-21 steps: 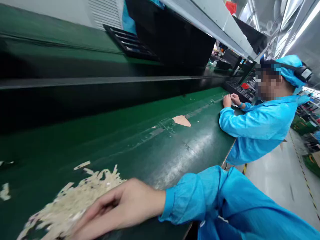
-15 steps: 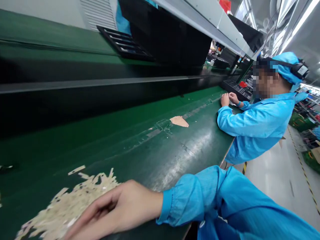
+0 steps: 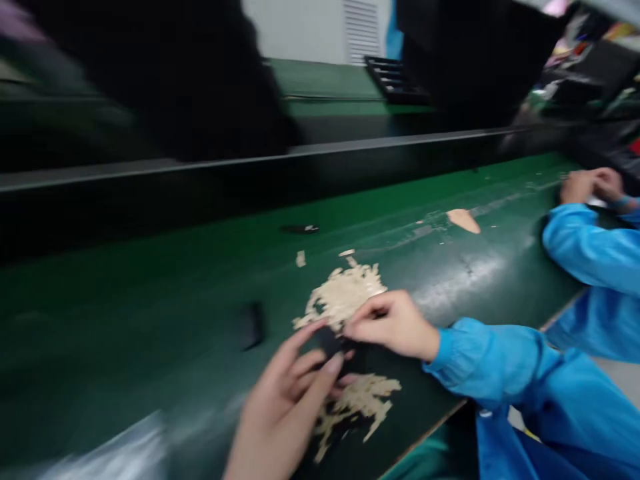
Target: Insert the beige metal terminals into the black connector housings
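My left hand (image 3: 290,400) grips a small black rectangular piece (image 3: 330,341) between thumb and fingers. Close against its right side, my right hand (image 3: 395,325) has thumb and fingertips pinched together at the piece's edge; whatever sits in that pinch is too blurred to make out. Just behind both hands lies a pile of pale cream strips (image 3: 345,293). A smaller heap of similar strips (image 3: 367,400) spreads below my left fingers, near the table edge. To the left, another dark block-like piece (image 3: 253,325) rests on the green table.
A dark slim tool (image 3: 300,229) lies beyond the pile. Farther right is a tan scrap (image 3: 464,220). A clear plastic bag (image 3: 115,453) lies at the lower left. A co-worker's hands (image 3: 590,185) work at the right. A dark ledge (image 3: 320,150) runs along the back.
The view has swung left. My left hand has come into sight holding the black piece. My right hand has moved from the pile's near side to meet it.
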`<move>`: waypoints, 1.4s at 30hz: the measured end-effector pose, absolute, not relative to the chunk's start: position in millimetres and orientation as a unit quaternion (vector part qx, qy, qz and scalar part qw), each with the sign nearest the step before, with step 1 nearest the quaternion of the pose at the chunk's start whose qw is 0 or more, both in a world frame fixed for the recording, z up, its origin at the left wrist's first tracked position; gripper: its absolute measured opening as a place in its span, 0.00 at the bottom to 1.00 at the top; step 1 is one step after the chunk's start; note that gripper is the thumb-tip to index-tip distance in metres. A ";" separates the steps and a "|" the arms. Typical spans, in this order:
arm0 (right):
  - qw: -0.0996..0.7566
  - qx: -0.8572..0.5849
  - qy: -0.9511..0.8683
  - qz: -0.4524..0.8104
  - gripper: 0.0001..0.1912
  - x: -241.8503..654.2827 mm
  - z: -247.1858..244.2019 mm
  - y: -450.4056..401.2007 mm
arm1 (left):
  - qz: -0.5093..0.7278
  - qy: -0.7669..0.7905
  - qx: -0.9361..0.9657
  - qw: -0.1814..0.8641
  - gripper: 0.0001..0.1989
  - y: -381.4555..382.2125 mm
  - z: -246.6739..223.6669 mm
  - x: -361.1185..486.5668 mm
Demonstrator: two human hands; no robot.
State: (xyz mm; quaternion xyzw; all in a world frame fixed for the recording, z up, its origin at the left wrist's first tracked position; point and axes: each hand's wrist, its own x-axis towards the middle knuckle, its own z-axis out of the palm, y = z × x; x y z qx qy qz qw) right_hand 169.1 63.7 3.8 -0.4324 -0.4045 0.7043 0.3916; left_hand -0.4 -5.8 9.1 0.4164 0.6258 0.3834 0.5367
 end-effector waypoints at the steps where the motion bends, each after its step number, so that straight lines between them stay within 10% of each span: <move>1: 0.390 -0.443 -0.410 0.695 0.11 170.0 5.3 62.5 | 0.386 0.608 0.403 0.565 0.42 -6.7 13.0 0.5; 12: 0.379 -0.476 -0.441 0.660 0.05 175.5 15.4 53.1 | 0.439 0.517 0.411 0.610 0.25 -15.9 16.4 7.9; 42: 0.376 -0.515 -0.472 0.609 0.06 173.3 15.8 46.1 | 0.441 0.495 0.460 0.590 0.27 -18.5 12.9 10.8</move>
